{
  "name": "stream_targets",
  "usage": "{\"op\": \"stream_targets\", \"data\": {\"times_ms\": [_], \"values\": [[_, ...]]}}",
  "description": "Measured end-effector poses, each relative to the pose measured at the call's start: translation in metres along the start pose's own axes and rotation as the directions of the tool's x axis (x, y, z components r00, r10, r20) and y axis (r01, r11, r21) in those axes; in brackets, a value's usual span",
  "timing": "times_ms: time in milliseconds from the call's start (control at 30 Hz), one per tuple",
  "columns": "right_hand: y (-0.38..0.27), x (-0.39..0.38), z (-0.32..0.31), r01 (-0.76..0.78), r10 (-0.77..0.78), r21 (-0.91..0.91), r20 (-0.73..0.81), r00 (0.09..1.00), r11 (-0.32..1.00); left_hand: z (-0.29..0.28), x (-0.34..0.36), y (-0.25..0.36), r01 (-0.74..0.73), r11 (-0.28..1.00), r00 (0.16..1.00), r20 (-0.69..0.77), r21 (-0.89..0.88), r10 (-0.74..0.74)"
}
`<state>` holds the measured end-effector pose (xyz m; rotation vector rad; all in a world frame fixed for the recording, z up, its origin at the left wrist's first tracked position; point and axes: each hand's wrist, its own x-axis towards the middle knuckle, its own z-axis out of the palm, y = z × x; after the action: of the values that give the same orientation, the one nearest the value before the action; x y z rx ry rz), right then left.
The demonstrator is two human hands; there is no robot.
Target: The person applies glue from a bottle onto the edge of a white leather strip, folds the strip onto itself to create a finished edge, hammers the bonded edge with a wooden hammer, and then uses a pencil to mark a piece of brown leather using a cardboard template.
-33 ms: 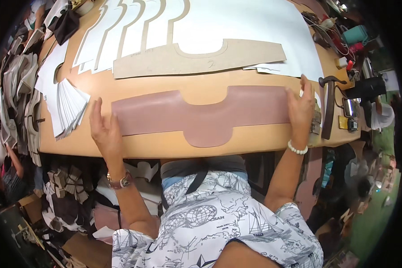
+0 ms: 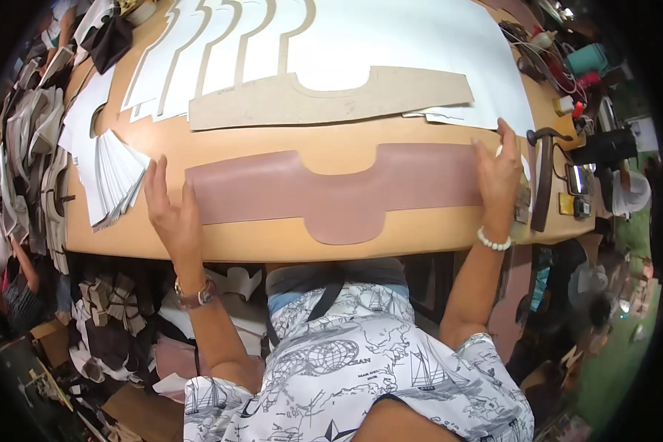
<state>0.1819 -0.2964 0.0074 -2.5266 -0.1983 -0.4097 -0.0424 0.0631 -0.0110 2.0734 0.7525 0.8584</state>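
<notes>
A dusty-pink leather piece with a notch in its far edge and a rounded tab on its near edge lies flat on the tan table. At its left end is my left hand, fingers spread and thumb up against the edge. My right hand stands at the opposite end, its thumb by the leather's corner and its other fingers stretched out. Neither hand grips the piece. Just beyond the leather rests a beige cardboard template with a similar notch.
White cut sheets cover the far table. Fanned white pieces lie to the left. On the right are a dark hammer-like tool, a phone and cluttered tools. Bundled pieces hang beyond the left edge.
Both hands have shifted very slightly outward, their fingers a little more stretched. The leather piece and template lie as before.
</notes>
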Motion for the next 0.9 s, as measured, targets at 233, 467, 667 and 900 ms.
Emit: {"op": "stream_targets", "data": {"times_ms": [233, 467, 667, 900], "values": [[0.016, 0.088, 0.041, 0.063, -0.062, -0.046, 0.022, 0.998, 0.997, 0.035, 0.073, 0.001, -0.226, 0.873, 0.974, 0.129, 0.431, 0.188], [0.003, 0.093, 0.046, 0.054, -0.057, 0.072, 0.037, 0.998, 0.996, 0.039, 0.076, -0.002, -0.013, 0.935, 0.984, 0.171, 0.354, -0.051], [-0.015, 0.076, -0.010, -0.026, 0.029, 0.457, 0.000, 1.000, 0.889, 0.004, 0.079, 0.003, 0.167, 0.906, 0.984, 0.013, -0.389, -0.176], [-0.006, -0.002, -0.019, -0.144, 0.085, 0.393, 0.162, 0.983, 0.908, -0.040, 0.001, -0.007, 0.388, 0.849, 0.920, 0.099, -0.358, -0.379]]}}
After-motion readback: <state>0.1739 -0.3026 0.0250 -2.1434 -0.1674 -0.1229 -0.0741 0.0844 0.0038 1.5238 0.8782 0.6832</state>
